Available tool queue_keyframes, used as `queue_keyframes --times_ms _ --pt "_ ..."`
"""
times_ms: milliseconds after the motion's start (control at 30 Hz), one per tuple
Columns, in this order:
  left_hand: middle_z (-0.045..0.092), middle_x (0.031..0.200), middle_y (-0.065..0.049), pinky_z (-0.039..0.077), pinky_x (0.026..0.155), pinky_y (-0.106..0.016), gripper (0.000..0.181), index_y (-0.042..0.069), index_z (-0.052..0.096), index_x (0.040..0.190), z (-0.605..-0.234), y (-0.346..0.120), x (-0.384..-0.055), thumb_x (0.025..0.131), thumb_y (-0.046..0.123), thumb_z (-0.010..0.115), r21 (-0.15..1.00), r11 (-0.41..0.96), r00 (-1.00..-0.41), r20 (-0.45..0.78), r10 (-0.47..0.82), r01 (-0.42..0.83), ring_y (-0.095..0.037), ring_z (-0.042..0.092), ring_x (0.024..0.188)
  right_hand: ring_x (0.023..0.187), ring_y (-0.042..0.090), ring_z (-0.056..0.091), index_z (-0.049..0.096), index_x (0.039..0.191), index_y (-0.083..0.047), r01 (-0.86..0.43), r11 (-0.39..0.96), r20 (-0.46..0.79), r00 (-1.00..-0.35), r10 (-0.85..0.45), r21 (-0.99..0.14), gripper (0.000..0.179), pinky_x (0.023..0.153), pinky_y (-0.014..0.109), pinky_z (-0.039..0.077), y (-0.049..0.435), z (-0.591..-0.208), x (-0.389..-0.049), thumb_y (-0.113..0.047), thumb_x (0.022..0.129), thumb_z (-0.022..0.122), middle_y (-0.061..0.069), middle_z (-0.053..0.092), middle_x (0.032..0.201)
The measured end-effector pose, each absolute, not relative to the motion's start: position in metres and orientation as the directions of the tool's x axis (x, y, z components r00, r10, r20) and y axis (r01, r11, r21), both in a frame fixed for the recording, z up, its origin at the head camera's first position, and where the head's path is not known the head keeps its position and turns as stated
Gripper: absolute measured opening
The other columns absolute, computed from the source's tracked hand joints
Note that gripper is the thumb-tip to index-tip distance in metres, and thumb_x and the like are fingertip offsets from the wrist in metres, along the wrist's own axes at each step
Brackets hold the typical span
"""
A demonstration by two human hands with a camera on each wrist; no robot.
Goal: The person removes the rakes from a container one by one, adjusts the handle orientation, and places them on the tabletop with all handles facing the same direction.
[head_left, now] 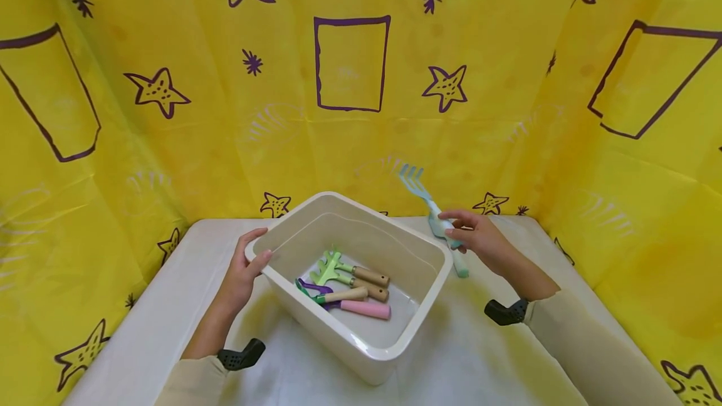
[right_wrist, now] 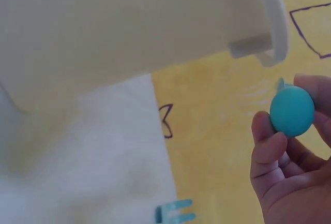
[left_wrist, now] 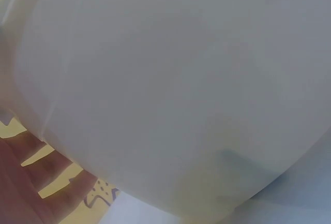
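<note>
My left hand (head_left: 244, 271) grips the left corner of a cream plastic bin (head_left: 316, 324), thumb over the rim. The bin is tilted. Inside it lie a green hand rake (head_left: 327, 271) with a wooden handle, another wooden handle (head_left: 369, 288) beside it, a pink-handled tool (head_left: 365, 309) with a purple head, and a green tool with a pale wooden handle (head_left: 346, 295). To the right of the bin, my right hand (head_left: 476, 237) pinches a light blue hand rake (head_left: 417, 187) by its handle, tines up. In the right wrist view its round turquoise handle end (right_wrist: 292, 111) faces the camera.
Another light blue tool, its handle (head_left: 460, 264) showing, lies beyond the bin's right side; blue prongs (right_wrist: 176, 211) show low in the right wrist view. A white-covered table (head_left: 485, 356) lies below, with yellow patterned cloth (head_left: 350, 155) around it.
</note>
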State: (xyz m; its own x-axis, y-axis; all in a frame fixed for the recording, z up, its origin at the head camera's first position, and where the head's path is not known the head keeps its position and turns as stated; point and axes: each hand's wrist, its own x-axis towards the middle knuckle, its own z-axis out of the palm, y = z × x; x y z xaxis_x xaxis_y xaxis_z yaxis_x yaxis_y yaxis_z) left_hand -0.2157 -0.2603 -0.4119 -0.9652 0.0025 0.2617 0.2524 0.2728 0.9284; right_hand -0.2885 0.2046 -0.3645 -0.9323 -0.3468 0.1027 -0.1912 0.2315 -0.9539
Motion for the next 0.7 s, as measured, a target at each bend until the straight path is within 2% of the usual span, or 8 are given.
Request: queue_keyframes --times_ms 267,500,567,700 --pt "0.033 0.147 -0.016 0.044 0.095 -0.047 0.055 0.013 0.026 0.147 -0.411 -0.26 -0.216 0.101 0.027 0.051 0.927 0.274 -0.964 0.266 0.006 0.258 -0.039 0.047 0.123 0.073 0.025 0.053 0.053 0.133 0.001 -0.114 0.287 0.04 -0.967 -0.252 -0.951 0.04 0.063 0.028 0.049 0.219 -0.389 -0.285 -0.009 0.095 0.061 0.023 0.053 0.104" --pt "0.034 0.147 -0.016 0.047 0.087 -0.026 0.055 0.013 0.026 0.147 -0.412 -0.26 -0.217 0.101 0.026 0.052 0.931 0.256 -0.963 0.27 0.004 0.261 -0.038 0.046 0.123 0.076 0.025 0.051 0.051 0.135 0.002 -0.057 0.319 -0.008 -0.98 -0.2 -0.946 0.043 0.064 0.031 0.051 0.229 -0.403 -0.276 -0.01 0.095 0.06 0.017 0.054 0.102" --pt "0.034 0.147 -0.016 0.047 0.088 -0.027 0.055 0.013 0.026 0.147 -0.412 -0.26 -0.217 0.101 0.026 0.052 0.93 0.257 -0.963 0.27 0.005 0.262 -0.039 0.046 0.123 0.074 0.026 0.051 0.05 0.136 0.003 -0.051 0.327 -0.012 -0.982 -0.188 -0.944 0.043 0.063 0.031 0.05 0.231 -0.406 -0.274 -0.01 0.095 0.06 0.017 0.054 0.1" --pt "0.033 0.148 -0.015 0.046 0.093 -0.041 0.055 0.014 0.026 0.147 -0.412 -0.26 -0.216 0.1 0.027 0.052 0.927 0.272 -0.964 0.267 0.001 0.257 -0.038 0.046 0.124 0.072 0.029 0.052 0.049 0.136 0.003 -0.015 0.342 -0.044 -0.986 -0.163 -0.94 0.043 0.061 0.029 0.048 0.236 -0.413 -0.272 -0.01 0.096 0.059 0.015 0.052 0.096"
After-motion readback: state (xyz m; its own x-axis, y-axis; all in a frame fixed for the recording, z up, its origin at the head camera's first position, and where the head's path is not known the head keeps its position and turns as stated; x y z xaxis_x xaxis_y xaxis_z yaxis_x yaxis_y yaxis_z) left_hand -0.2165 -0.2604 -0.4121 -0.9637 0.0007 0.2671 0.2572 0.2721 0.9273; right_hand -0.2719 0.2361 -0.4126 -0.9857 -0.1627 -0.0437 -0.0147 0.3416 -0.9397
